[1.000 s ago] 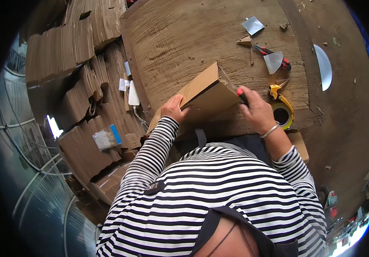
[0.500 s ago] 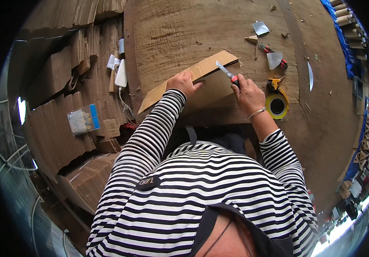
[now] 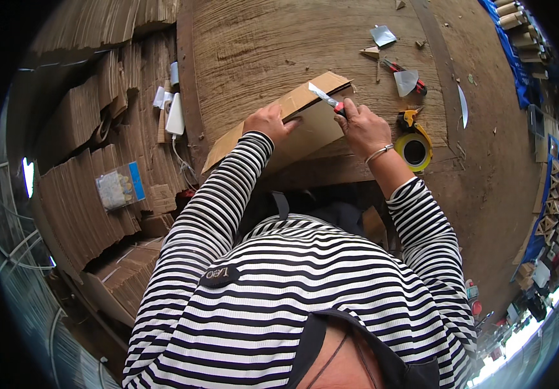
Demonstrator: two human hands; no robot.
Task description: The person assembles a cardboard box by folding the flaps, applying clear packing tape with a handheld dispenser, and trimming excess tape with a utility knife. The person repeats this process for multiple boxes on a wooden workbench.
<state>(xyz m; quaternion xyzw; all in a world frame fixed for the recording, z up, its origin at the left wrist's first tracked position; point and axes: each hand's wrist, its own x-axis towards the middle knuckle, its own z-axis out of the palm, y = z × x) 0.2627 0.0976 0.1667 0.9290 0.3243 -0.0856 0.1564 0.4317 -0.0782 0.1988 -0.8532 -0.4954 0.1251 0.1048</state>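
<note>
A folded piece of brown cardboard (image 3: 309, 134) stands tilted at the near edge of the wooden table, its narrow upper strip running from lower left to upper right. My left hand (image 3: 268, 123) is closed over that upper edge, the thumb on the near face. In my right hand (image 3: 365, 129) is a utility knife (image 3: 323, 97) with a red and black handle. Its long silver blade is out and lies across the cardboard's upper edge, near the far right end. Whether the blade is cutting in, I cannot tell.
Right of the cardboard lie a yellow tape dispenser (image 3: 414, 150), a second red and black knife (image 3: 416, 83) partly under a pale square, and a silvery square (image 3: 383, 35). Stacked cardboard (image 3: 75, 194) fills the left side, with a white power bank (image 3: 175, 117) and its cable on it.
My right hand has moved left with the knife, and the blade now reaches farther across the cardboard's upper edge. My left hand keeps its grip. The whole view has shifted slightly.
</note>
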